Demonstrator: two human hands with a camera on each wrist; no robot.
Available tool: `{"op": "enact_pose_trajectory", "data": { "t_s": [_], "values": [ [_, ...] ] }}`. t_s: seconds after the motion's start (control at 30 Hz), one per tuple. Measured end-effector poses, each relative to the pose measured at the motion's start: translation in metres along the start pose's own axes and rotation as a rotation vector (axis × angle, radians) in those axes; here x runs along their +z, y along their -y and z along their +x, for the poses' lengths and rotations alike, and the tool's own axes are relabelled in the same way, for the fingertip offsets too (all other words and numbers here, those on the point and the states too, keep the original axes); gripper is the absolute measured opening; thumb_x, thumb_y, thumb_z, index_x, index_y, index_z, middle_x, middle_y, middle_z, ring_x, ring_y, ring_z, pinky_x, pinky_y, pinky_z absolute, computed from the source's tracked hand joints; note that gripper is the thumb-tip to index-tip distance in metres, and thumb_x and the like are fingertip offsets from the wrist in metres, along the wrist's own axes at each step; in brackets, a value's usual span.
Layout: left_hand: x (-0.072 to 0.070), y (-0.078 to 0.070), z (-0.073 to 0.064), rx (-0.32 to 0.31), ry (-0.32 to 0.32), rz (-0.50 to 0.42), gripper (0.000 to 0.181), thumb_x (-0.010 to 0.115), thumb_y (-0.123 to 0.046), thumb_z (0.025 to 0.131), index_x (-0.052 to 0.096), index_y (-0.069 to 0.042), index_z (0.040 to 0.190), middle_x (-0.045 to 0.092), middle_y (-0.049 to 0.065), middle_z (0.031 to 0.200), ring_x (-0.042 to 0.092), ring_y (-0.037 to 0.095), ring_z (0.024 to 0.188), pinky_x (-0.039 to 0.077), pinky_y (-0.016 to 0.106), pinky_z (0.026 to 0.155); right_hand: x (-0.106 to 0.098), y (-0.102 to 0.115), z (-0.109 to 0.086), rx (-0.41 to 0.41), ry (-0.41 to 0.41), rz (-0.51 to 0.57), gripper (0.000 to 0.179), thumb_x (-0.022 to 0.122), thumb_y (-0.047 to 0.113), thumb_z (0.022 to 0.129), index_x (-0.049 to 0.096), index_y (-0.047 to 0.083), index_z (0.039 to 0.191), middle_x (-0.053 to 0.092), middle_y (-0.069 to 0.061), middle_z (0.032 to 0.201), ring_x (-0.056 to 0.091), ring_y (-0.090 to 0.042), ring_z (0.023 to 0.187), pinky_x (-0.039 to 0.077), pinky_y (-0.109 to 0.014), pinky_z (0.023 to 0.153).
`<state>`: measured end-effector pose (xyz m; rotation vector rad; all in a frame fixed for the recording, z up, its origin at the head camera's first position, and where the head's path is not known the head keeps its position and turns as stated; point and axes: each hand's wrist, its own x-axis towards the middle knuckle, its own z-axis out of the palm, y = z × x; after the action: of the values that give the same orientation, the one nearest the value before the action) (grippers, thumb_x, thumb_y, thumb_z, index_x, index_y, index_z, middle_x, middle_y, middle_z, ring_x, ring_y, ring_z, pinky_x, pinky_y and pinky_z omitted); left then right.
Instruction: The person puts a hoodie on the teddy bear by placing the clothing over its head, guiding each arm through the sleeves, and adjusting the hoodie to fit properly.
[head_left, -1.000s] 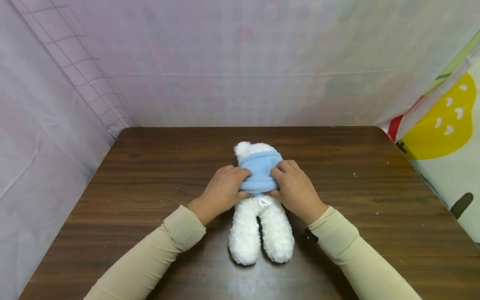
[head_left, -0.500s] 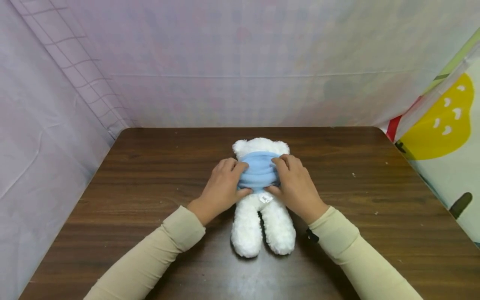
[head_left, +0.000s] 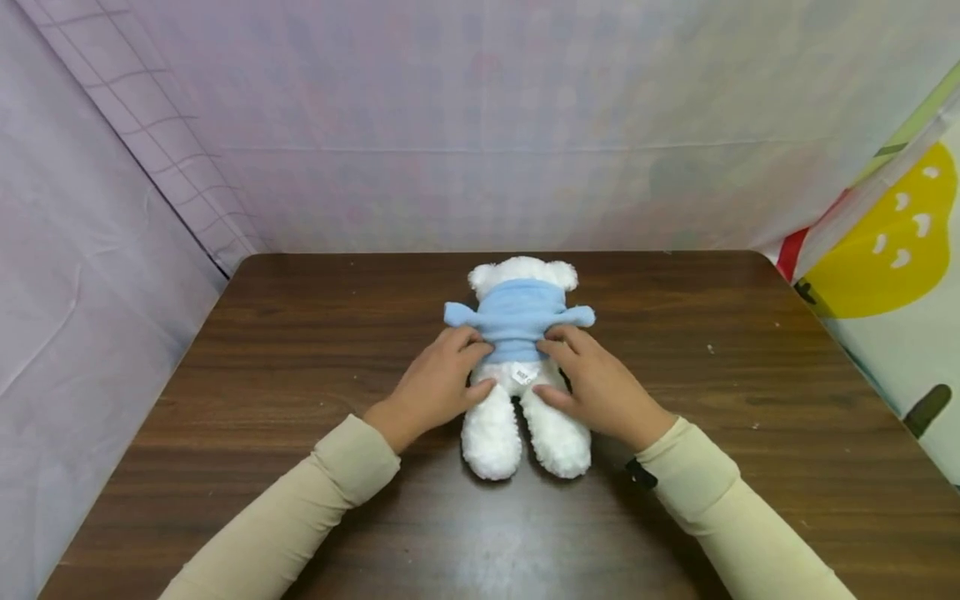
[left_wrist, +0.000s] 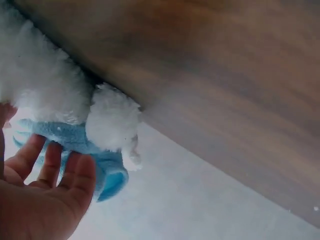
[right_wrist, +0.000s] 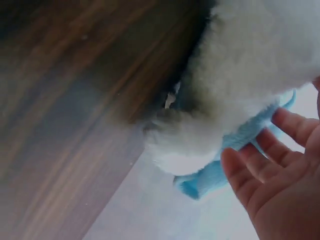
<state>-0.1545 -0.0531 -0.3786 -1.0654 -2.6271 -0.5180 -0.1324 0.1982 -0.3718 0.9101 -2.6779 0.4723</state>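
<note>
A white plush toy (head_left: 504, 382) lies flat on the bench, just right of the middle of the frame, its rounded ears toward the top and its two legs toward the bottom. A light blue garment (head_left: 517, 321) covers its torso, with a short sleeve sticking out at each side. Below the hem, a small white tag (head_left: 524, 374) lies on the fur.

The left hand (head_left: 435, 379) is at the toy's left edge in the frame, the right hand (head_left: 600, 379) at its right edge. On both, the fingers are loosely bent and released, resting against the lower sides of the garment, while the thumbs lie on the tops of the legs; the wrist views show the fingers spread along the blue fabric.

Beige cuffed sleeves (head_left: 281, 508) run to the lower corners, and a dark band (head_left: 641, 473) shows at the right cuff. The brown wood-grain bench (head_left: 337, 358) fills the lower frame. Behind it hangs a pale patterned cloth (head_left: 480, 125); at far right is a yellow printed shape (head_left: 885, 242).
</note>
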Motion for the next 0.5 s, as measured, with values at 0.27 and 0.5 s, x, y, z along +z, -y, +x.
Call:
{"op": "enact_pose_trajectory", "data": {
  "t_s": [0.27, 0.5],
  "values": [
    [-0.0034, -0.0053, 0.0062, 0.000, 0.144, 0.075, 0.028, 0.068, -0.032, 0.096, 0.069, -0.008, 0.111, 0.055, 0.005, 0.109, 0.052, 0.022, 0.101, 0.048, 0.035, 0.084, 0.0078, -0.0003, 0.0032, -0.028, -0.006, -0.035, 0.034, 0.079, 0.027, 0.085, 0.064, 0.002, 0.102, 0.056, -0.012, 0.109, 0.056, -0.025, 0.095, 0.049, -0.040, 0.080],
    [0.0002, -0.0085, 0.0060, -0.005, 0.175, 0.093, 0.017, 0.065, -0.029, 0.098, 0.060, -0.014, 0.092, 0.058, 0.000, 0.092, 0.053, 0.020, 0.088, 0.046, 0.035, 0.076, 0.0097, 0.0034, 0.0061, 0.013, 0.036, -0.072, 0.030, 0.078, 0.023, 0.083, 0.050, 0.013, 0.082, 0.044, 0.001, 0.076, 0.045, -0.019, 0.072, 0.040, -0.034, 0.060]
  ]
}}
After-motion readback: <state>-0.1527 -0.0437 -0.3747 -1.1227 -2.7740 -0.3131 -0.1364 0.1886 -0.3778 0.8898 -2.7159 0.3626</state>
